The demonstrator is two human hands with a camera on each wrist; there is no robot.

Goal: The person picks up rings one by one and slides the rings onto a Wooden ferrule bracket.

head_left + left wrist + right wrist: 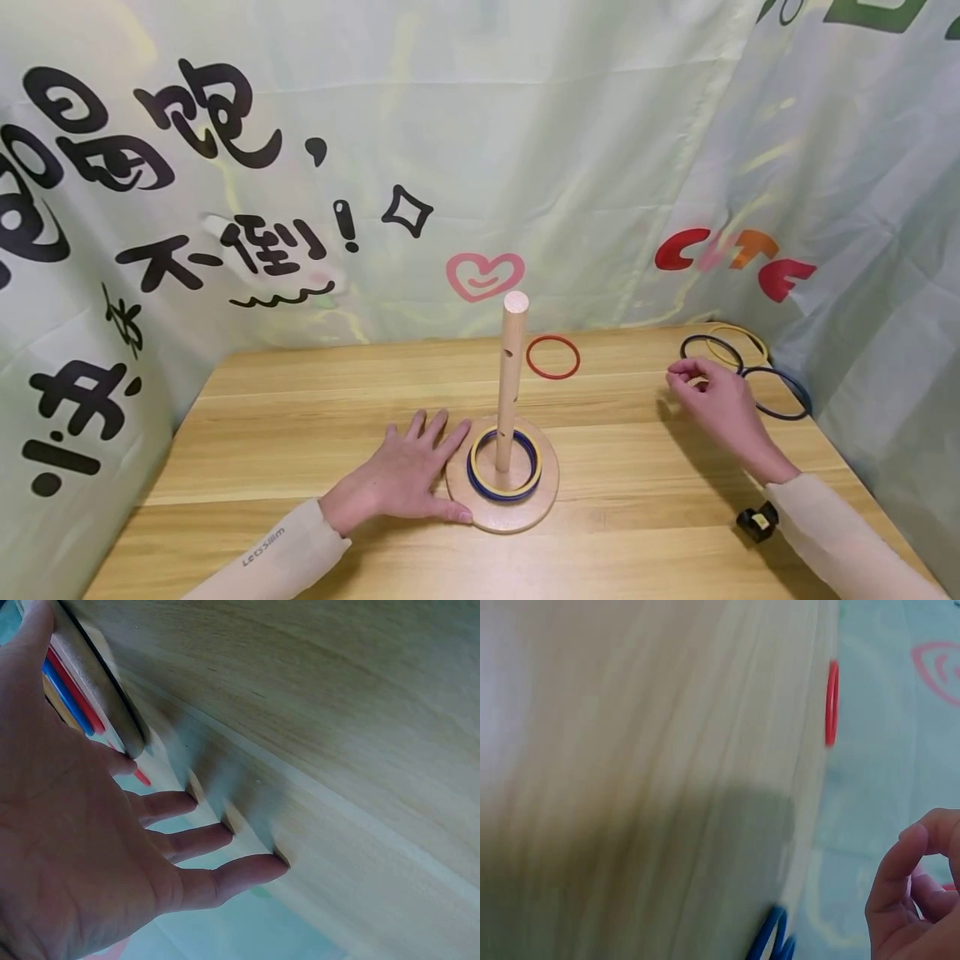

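Observation:
In the head view, a round wooden base [544, 503] carries an upright pole [513, 358]. A yellow ring [487, 490] lies over dark blue around the pole's foot. From the left wrist, blue [67, 697] and red [78, 691] ring edges show in that stack. My left hand [408, 475] is spread flat, its thumb and index finger touching the base's left edge. Above the table at the right, my right hand [712, 400] has loosely curled fingers and nothing visible in them. It overlaps a dark blue ring [705, 337] and is beside a second blue ring [807, 406].
A yellow ring [764, 343] lies at the back right corner. Behind the pole, a red ring [528, 358] lies on the wooden table [300, 417]. Printed cloth [600, 167] hangs along the back and both sides. A small black device [757, 522] is at the right sleeve.

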